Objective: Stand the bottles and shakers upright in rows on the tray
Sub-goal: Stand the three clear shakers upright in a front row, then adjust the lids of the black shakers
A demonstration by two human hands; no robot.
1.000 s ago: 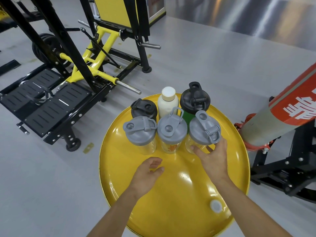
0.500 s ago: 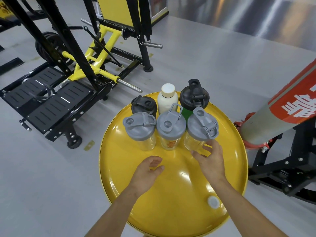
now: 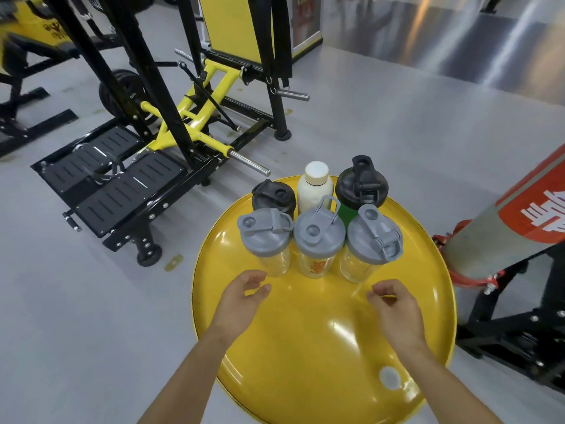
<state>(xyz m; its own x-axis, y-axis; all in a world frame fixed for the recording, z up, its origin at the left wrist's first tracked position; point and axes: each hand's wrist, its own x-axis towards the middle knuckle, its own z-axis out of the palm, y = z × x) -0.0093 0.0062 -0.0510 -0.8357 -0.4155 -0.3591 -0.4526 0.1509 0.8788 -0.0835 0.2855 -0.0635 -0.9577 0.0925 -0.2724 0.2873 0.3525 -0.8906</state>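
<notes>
On the round yellow tray [image 3: 305, 356] two rows stand upright. The near row holds three clear shakers with grey lids: left shaker [image 3: 264, 240], middle shaker [image 3: 318, 240] with an orange print, right shaker [image 3: 373, 243]. Behind them stand a black shaker [image 3: 273, 195], a white bottle [image 3: 315, 186] and a green shaker with a black lid [image 3: 362, 186]. My left hand [image 3: 244, 296] hovers just in front of the left shaker, fingers loosely curled and empty. My right hand [image 3: 393, 304] hovers in front of the right shaker, also empty and apart from it.
A small grey disc [image 3: 389, 377] lies on the tray's near right. A black and yellow gym machine [image 3: 146, 166] stands on the grey floor to the left. A red and grey padded post on a black frame [image 3: 513, 234] is close to the tray's right edge.
My right hand let go of the right grey-lidded shaker and drew back toward me. My left hand shifted slightly left. The view rose a little.
</notes>
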